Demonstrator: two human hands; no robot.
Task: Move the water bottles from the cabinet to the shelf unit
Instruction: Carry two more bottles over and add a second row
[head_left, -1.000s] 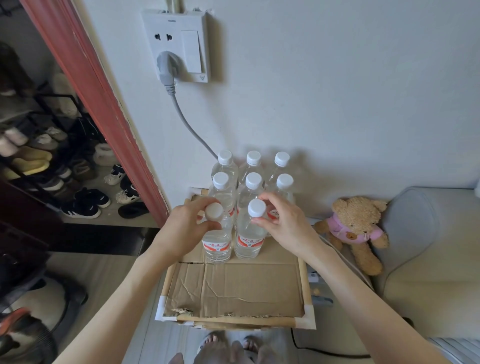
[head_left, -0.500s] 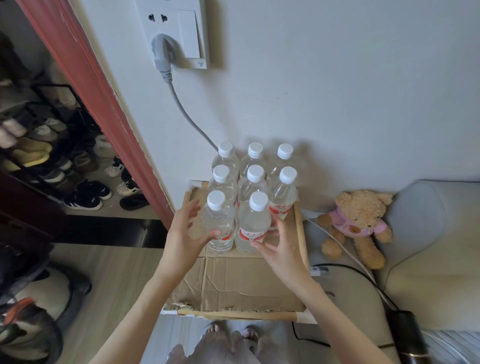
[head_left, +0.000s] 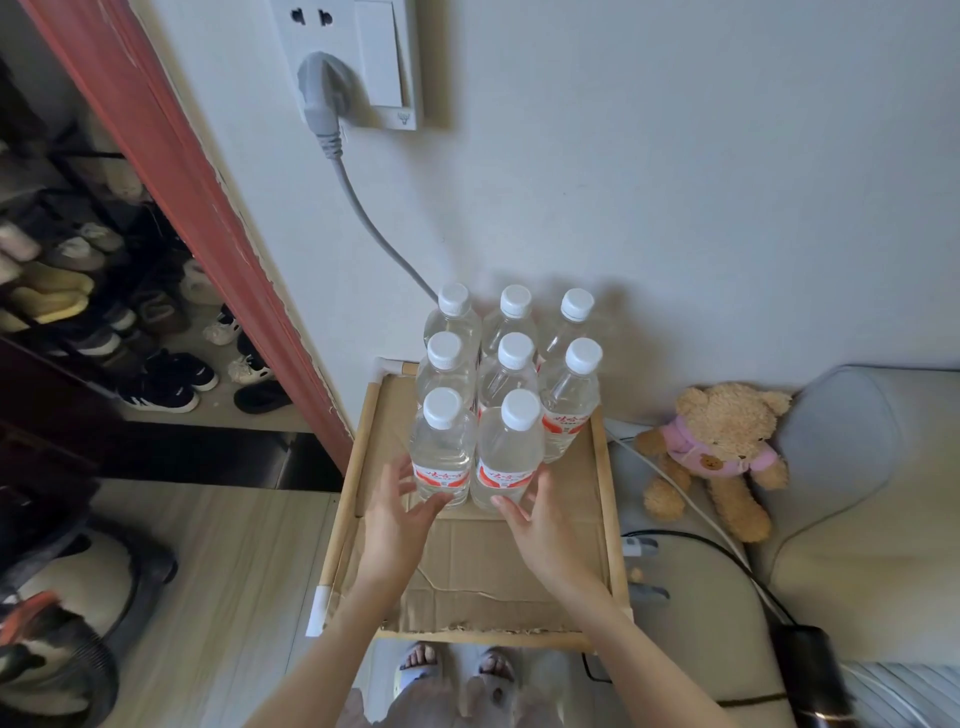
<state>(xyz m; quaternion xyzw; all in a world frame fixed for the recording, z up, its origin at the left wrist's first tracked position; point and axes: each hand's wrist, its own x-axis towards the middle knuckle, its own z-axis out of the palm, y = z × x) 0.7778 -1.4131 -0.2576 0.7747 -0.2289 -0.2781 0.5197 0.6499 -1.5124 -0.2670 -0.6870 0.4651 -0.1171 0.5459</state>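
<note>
shelf (head_left: 602, 499): cardboard-lined top holds eight capped water bottles (head_left: 511, 384) at 12 o'clock | left hand (head_left: 397, 512): fingers spread, touching front-left bottle (head_left: 441, 447) | right hand (head_left: 535, 514): fingers straight against front-right bottle (head_left: 511, 452)

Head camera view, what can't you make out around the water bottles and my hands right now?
- Back-row water bottles: bodies and labels hidden by the nearer rows.
- Left hand and right hand: contact with the front bottles unclear.
- Front bottle labels: text too small.
- Wall socket: top cut off by the upper edge.
</note>
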